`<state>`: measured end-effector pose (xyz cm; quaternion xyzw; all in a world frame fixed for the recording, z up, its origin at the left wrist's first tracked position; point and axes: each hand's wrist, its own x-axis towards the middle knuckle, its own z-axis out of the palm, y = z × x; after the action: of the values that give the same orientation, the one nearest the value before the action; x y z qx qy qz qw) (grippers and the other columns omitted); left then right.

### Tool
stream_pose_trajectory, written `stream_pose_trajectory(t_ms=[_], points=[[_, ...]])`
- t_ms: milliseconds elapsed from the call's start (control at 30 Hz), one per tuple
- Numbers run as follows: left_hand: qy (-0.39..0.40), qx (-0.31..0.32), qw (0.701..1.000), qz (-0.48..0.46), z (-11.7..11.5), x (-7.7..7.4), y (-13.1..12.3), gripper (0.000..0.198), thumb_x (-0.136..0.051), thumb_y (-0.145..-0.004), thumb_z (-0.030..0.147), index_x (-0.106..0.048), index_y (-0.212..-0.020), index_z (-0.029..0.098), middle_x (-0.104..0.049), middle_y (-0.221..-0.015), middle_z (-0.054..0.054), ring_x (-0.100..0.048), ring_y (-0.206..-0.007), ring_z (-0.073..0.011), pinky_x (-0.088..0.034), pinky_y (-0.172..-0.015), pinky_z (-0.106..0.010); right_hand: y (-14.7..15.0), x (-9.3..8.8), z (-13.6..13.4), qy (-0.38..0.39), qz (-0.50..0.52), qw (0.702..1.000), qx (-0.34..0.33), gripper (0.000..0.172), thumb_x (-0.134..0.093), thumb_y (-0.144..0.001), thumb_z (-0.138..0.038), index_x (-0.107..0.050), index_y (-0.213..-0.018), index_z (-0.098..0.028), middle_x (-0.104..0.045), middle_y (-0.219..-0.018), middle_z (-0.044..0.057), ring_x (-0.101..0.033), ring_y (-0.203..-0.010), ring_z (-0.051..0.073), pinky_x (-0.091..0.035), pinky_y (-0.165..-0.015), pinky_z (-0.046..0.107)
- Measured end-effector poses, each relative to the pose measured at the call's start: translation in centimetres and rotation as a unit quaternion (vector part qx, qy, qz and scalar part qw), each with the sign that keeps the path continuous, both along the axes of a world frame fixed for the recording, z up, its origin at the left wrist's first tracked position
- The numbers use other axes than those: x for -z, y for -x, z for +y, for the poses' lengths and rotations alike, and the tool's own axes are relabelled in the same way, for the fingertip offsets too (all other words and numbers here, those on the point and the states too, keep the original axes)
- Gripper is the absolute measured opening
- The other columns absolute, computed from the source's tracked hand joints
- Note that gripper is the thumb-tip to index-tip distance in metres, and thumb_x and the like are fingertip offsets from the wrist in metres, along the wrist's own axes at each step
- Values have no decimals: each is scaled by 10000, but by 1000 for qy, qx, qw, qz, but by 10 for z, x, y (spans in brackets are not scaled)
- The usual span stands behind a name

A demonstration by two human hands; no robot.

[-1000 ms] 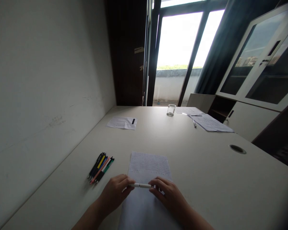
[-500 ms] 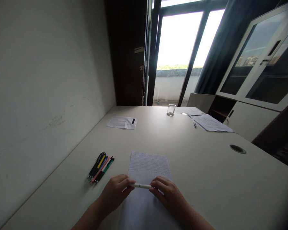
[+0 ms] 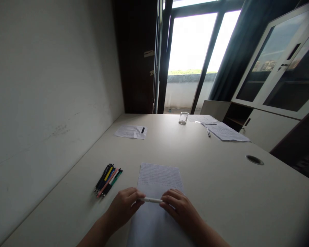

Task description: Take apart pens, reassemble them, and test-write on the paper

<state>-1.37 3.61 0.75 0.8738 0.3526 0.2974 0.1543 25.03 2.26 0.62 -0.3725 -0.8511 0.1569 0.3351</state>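
A white capped pen [image 3: 151, 200] lies crosswise between my two hands, above a sheet of paper [image 3: 159, 176]. Its left end is pinched between the thumb and fingers of my left hand [image 3: 125, 206]. My right hand [image 3: 181, 207] grips the other end in the same way. A thin dark line rings the pen near its middle. Handwriting fills the upper part of the sheet, while the part beneath the hands looks blank. Left of my left hand, several pens [image 3: 108, 180] of different colours lie side by side on the white table [image 3: 216, 185].
Near the wall lies a crumpled written sheet [image 3: 132, 131]. Toward the back stands a glass jar [image 3: 183, 118], with a stack of papers [image 3: 228, 132] and a pen [image 3: 208, 132] to its right. A round cable hole [image 3: 254, 160] is set in the tabletop at right.
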Motion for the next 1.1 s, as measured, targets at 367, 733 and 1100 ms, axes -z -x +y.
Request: stream_pose_trajectory(t_ms=[367,733,1100], points=[[-3,-3,1000,7,0,1,0,159,-620,-904,135,-633,-1037,221,-684,-903,-36,-640,-800,-176,-502,-722,-268,2,4,1,4,-5,1000,16,169,-538,-977,-335,-666,-980,-224,-682,-864,41,-620,-792,173,-457,-747,300],[-19,13,1000,4,0,-3,-1,119,-601,-935,186,-644,-1043,212,-699,-888,-48,-652,-784,-176,-510,-700,-266,1,0,-1,24,-12,1000,6,175,-526,-983,-303,-671,-935,-218,-671,-835,39,-586,-783,178,-419,-742,310],[-41,25,999,-3,-1,-4,-1,117,-606,-940,190,-633,-1051,217,-710,-899,-40,-647,-790,-174,-497,-704,-274,3,0,-6,29,-52,998,13,354,-382,-1032,-316,-601,-785,-187,-604,-746,42,-535,-725,177,-390,-727,319]])
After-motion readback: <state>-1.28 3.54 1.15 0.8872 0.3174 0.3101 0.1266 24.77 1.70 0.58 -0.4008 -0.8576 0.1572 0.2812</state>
